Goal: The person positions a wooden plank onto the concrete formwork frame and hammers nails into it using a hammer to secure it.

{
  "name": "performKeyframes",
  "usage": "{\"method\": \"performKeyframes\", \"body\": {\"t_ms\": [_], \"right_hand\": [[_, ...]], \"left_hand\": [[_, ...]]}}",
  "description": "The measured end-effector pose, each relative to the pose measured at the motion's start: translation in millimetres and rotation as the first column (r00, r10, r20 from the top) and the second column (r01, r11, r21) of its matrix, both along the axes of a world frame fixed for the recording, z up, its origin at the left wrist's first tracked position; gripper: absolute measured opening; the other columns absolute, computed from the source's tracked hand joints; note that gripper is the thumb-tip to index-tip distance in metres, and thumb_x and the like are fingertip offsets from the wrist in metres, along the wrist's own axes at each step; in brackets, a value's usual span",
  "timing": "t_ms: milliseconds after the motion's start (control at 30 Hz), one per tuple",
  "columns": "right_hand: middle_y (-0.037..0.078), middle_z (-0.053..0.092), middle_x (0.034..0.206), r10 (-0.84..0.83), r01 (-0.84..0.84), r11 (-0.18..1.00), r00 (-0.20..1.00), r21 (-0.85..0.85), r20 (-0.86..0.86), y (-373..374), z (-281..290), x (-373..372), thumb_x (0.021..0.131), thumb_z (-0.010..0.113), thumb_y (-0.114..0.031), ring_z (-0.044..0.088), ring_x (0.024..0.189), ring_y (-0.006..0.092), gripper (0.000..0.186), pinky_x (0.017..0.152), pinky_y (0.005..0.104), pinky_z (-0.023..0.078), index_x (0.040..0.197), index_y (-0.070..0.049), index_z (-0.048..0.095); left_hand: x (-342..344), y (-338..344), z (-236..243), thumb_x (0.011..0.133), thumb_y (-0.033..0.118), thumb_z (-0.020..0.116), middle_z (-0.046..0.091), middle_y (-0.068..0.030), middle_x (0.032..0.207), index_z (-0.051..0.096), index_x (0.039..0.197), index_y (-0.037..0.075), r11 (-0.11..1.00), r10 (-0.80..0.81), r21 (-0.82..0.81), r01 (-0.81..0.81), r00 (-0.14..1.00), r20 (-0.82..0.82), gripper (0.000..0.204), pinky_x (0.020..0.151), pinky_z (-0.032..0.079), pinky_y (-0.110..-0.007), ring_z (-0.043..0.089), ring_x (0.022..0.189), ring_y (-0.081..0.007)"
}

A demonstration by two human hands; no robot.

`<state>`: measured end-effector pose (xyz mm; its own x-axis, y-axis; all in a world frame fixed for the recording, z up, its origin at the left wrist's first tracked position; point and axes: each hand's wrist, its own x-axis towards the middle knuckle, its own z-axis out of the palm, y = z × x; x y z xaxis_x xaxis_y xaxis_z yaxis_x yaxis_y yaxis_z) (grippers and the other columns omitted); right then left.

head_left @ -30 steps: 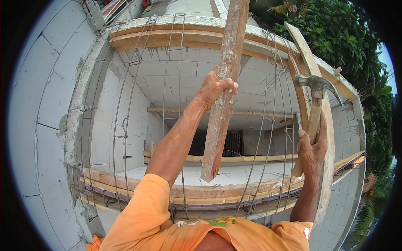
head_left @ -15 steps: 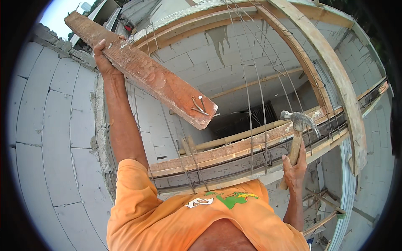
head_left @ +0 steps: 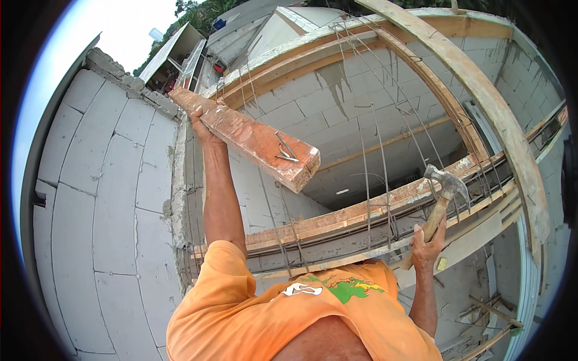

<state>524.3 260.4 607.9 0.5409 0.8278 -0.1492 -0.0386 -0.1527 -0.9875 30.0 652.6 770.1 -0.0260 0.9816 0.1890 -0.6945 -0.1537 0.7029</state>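
The reddish plank [head_left: 253, 135] lies in the left hand [head_left: 208, 129], fingers closed around it, its bent nails [head_left: 288, 154] at 4 o'clock from them. Its far end sits lower in view than half a second ago. The right hand [head_left: 427, 248] grips a hammer [head_left: 435, 221], head toward 1 o'clock. Steel rods [head_left: 365, 174] stand between; a block wall [head_left: 117, 204] fills 9 o'clock.

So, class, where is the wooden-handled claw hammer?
In the head view, the hammer is right of centre, in the bare right hand, left of the long pale wooden board.
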Motion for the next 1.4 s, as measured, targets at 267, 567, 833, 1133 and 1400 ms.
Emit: {"method": "performKeyframes", "body": {"t_ms": [267,567,833,1133,1400], "right_hand": [[0.004,0.056,0.083,-0.124,-0.003,0.955,0.905,0.298,0.408,6,-32,3,0.092,0.063,0.002,0.053,0.059,0.0096,0.076,0.049,0.0250,0.047,0.158,-0.001,0.025],[0.015,0.061,0.108,-0.069,0.046,0.978,0.992,0.205,0.108,2,4,-8,0.087,0.063,0.006,0.058,0.066,0.0124,0.077,0.054,0.0271,0.051,0.155,0.004,0.028],[0.006,0.058,0.084,-0.022,-0.057,0.941,0.973,0.332,0.230,7,55,-30,0.088,0.065,0.002,0.053,0.057,0.0091,0.073,0.049,0.0242,0.047,0.153,0.002,0.030],[0.007,0.056,0.081,0.253,-0.285,0.866,0.958,0.410,0.133,24,106,-75,0.088,0.073,-0.005,0.055,0.054,0.0107,0.059,0.047,0.0249,0.048,0.137,0.003,0.040],[0.007,0.056,0.081,0.150,-0.243,0.897,0.953,0.369,0.262,30,86,-89,0.095,0.072,-0.021,0.055,0.051,0.0122,0.042,0.043,0.0248,0.046,0.117,0.001,0.044]], "left_hand": [[14,-35,-18,0.079,0.029,0.061,0.056,-0.0226,0.108,0.041,0.130,-0.001,0.989,0.148,-0.023,-0.147,0.989,0.022,0.062,0.081,0.056,-0.050,0.063,0.093,-0.0372],[15,-53,-31,0.081,0.030,0.059,0.055,-0.0249,0.114,0.035,0.136,0.000,0.978,0.191,-0.109,-0.179,0.975,0.111,0.067,0.083,0.055,-0.054,0.062,0.096,-0.0389],[27,-58,-31,0.083,0.031,0.060,0.049,-0.0215,0.111,0.035,0.130,0.002,0.968,0.213,-0.168,-0.185,0.962,0.168,0.060,0.080,0.054,-0.053,0.058,0.093,-0.0364],[17,-59,-50,0.083,0.030,0.060,0.050,-0.0229,0.111,0.033,0.131,0.001,0.950,0.277,-0.186,-0.251,0.951,0.135,0.062,0.081,0.054,-0.055,0.059,0.093,-0.0365],[8,-62,-57,0.085,0.029,0.063,0.051,-0.0217,0.107,0.034,0.130,0.001,0.896,0.383,-0.284,-0.342,0.918,0.103,0.061,0.079,0.055,-0.054,0.061,0.090,-0.0369]]}}
